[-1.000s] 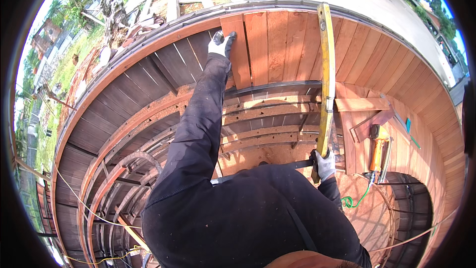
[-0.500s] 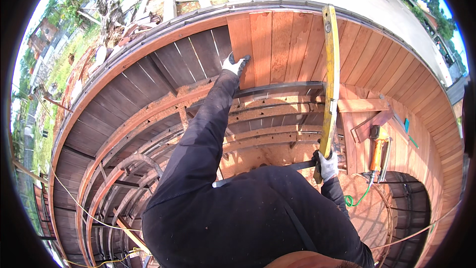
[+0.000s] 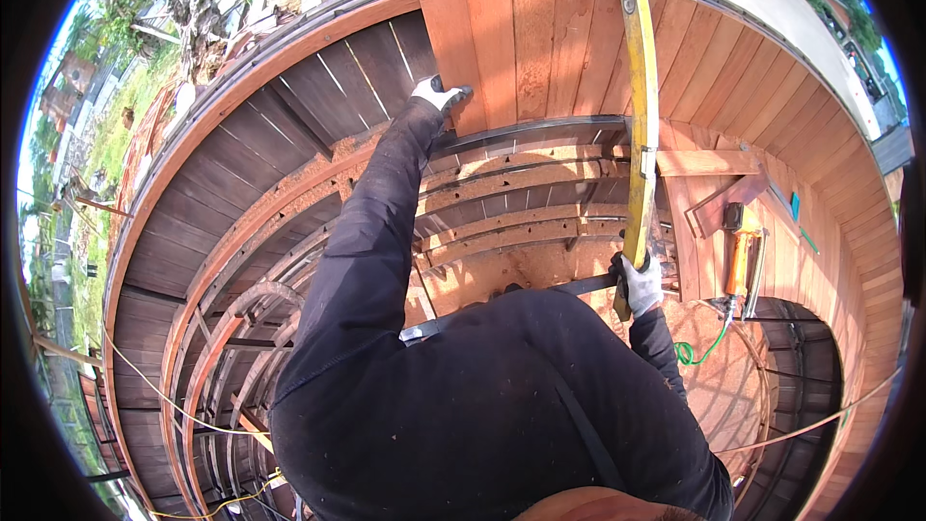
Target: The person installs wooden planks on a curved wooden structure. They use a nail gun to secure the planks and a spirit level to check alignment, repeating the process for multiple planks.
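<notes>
My left hand point(image 3: 440, 95), in a white and dark glove, reaches far forward with thumb and fingers apart. Its fingertips rest on the leftmost reddish wooden plank point(image 3: 451, 39), near that board's lower left edge. To the right, my gloved right hand point(image 3: 640, 287) is closed round the near end of a long yellow spirit level point(image 3: 640, 125). The level runs away from me across the row of planks, its far end near the outer rim. Part of the right hand's fingers is hidden by the level.
Dark slats point(image 3: 338, 87) with narrow gaps continue left of the planks. Curved wooden ribs point(image 3: 521, 195) step down inside the round frame. An orange nail gun point(image 3: 739, 260) with a green air hose point(image 3: 690, 354) lies on the boards at right. A thin cord point(image 3: 159, 396) crosses at left.
The whole view has shifted, so the frame sits higher in the picture. My left hand stays at the same plank edge, and my right hand keeps hold of the spirit level.
</notes>
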Motion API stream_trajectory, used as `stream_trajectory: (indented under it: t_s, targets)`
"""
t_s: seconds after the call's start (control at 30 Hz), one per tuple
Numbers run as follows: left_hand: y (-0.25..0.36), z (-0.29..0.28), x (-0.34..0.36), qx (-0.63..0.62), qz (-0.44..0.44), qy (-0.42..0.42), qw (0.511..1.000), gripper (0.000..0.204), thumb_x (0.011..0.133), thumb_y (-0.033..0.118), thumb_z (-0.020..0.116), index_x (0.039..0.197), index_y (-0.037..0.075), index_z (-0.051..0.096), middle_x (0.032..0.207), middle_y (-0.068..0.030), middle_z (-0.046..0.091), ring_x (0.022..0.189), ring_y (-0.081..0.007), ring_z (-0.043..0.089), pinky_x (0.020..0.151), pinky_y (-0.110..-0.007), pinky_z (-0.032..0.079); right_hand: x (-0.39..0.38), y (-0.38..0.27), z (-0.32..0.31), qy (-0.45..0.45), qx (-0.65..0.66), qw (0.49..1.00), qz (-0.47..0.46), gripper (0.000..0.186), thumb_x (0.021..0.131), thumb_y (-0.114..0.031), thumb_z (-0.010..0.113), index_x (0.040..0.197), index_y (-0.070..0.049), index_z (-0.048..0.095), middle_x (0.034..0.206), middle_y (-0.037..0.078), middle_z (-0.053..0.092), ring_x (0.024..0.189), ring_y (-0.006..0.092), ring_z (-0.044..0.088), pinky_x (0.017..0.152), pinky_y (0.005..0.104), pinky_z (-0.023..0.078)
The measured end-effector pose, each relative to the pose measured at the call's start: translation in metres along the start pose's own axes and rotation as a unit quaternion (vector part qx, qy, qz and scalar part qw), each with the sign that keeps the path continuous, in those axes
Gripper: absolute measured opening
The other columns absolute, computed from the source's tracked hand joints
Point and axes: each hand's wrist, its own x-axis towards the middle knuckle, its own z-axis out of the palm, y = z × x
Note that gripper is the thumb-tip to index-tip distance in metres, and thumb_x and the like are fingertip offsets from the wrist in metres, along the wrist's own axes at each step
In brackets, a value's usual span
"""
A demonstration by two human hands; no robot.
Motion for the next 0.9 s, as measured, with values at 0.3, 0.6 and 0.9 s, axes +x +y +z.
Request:
stream_trajectory:
  t_s: [0.3, 0.6, 0.9]
  targets:
    - [0.021, -0.014, -0.006, -0.086, 0.068, -0.012, 0.994, 0.04, 0.081, 0.007, 0.077, 0.116, 0.0, 0.059, 0.11, -0.008, 0.067, 0.097, -0.0158, 0.063, 0.086, -0.028, 0.051, -0.005, -0.025, 0.0, -0.03, 0.045, 0.998, 0.034, 0.03, 0.084, -0.02, 0.07, 0.107, -0.001, 0.064, 0.082, 0.014, 0.067, 0.076, 0.0264, 0.067, 0.069, 0.0383, 0.053]
    - [0.059, 0.011, -0.022, -0.092, 0.122, 0.074, 0.986, 0.037, 0.083, 0.007, 0.075, 0.116, -0.001, 0.059, 0.106, -0.009, 0.068, 0.094, -0.0147, 0.064, 0.084, -0.028, 0.05, -0.005, -0.023, 0.002, -0.027, 0.087, 0.996, 0.018, 0.034, 0.086, -0.008, 0.066, 0.119, 0.0, 0.058, 0.082, 0.011, 0.069, 0.067, 0.0195, 0.067, 0.062, 0.0317, 0.055]
    - [0.039, -0.012, -0.007, -0.042, 0.143, 0.088, 0.985, 0.031, 0.084, 0.01, 0.075, 0.111, 0.001, 0.061, 0.103, -0.0073, 0.069, 0.095, -0.0125, 0.064, 0.084, -0.026, 0.05, -0.005, -0.034, 0.003, -0.032, 0.075, 0.997, 0.006, 0.027, 0.086, -0.006, 0.066, 0.11, 0.002, 0.06, 0.081, 0.01, 0.069, 0.067, 0.0169, 0.068, 0.061, 0.0294, 0.055]
